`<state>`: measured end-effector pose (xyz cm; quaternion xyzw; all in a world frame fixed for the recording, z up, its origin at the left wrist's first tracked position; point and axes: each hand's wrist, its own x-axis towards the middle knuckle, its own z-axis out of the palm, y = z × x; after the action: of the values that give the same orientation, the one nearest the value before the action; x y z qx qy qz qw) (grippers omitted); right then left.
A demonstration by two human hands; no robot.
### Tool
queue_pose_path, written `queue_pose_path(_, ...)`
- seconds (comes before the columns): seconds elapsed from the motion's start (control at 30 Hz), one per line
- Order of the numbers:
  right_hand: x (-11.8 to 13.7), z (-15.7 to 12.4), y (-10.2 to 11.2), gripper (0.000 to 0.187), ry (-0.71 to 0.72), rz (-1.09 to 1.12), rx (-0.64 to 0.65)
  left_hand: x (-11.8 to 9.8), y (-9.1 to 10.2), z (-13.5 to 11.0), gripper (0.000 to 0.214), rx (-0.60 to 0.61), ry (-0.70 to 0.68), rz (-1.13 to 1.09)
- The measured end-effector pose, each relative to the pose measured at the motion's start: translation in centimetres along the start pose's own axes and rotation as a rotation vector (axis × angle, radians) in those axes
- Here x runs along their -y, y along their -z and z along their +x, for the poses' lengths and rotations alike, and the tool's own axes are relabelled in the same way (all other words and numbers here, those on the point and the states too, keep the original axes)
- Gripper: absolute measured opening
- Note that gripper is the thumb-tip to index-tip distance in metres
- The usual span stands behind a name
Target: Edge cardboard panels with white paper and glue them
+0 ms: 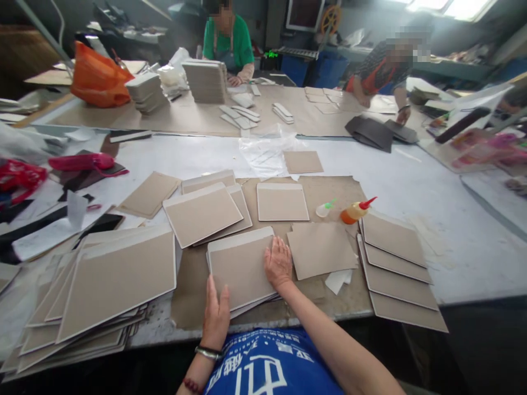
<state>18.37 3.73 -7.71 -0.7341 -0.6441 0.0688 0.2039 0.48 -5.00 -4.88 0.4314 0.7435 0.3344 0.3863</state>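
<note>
A small stack of grey-brown cardboard panels [241, 266] with pale edges lies tilted in front of me, between my two hands. My left hand [216, 310] rests against its lower left edge, fingers stretched and thumb apart. On its right edge lies my right hand [279, 263], with the fingers extended over the border. Just right of that hand is a bare brown board [323, 249]. More panels [203, 214] overlap behind the stack, and a single panel [282, 202] lies farther back. Beneath them is a stained brown work sheet [193, 307].
A large panel pile [119, 280] stands at left, fanned panels [397, 269] at right. A glue bottle with red tip [354, 212] and a small green-tipped bottle [324, 209] stand behind. Two people work at the far table [164, 120], near an orange bag [99, 77].
</note>
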Motion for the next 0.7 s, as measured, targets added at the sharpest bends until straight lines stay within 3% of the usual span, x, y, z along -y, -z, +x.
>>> queue_pose_path(0.2, 0.2, 0.2, 0.4, 0.047, -0.056, 0.082, 0.025, -1.1, 0.1, 0.1, 0.065, -0.023, 0.027, 0.020)
queue_pose_path(0.37, -0.7, 0.7, 0.4, 0.046, -0.100, 0.339, -0.015, -3.8, 0.6, -0.7, 0.062, -0.182, -0.020, -0.104)
queue_pose_path(0.47, -1.0, 0.9, 0.7, 0.044, -0.117, 0.406, -0.031, -5.9, 1.0, -0.9, 0.061, -0.232, 0.192, -0.354)
queue_pose_path(0.57, -1.0, 0.8, 1.1, 0.042, -0.121, 0.434, -0.056, -7.3, 1.5, -1.2, 0.040, -0.050, 0.494, -0.568)
queue_pose_path(0.63, -1.1, 0.8, 1.6, 0.041, -0.127, 0.474, -0.081, -7.9, 1.8, -1.5, 0.028, 0.025, 0.586, -0.613)
queue_pose_path(0.7, -1.4, 0.7, 2.6, 0.041, -0.164, 0.561, -0.088, -8.4, 2.2, -1.6, 0.027, 0.018, 0.601, -0.603)
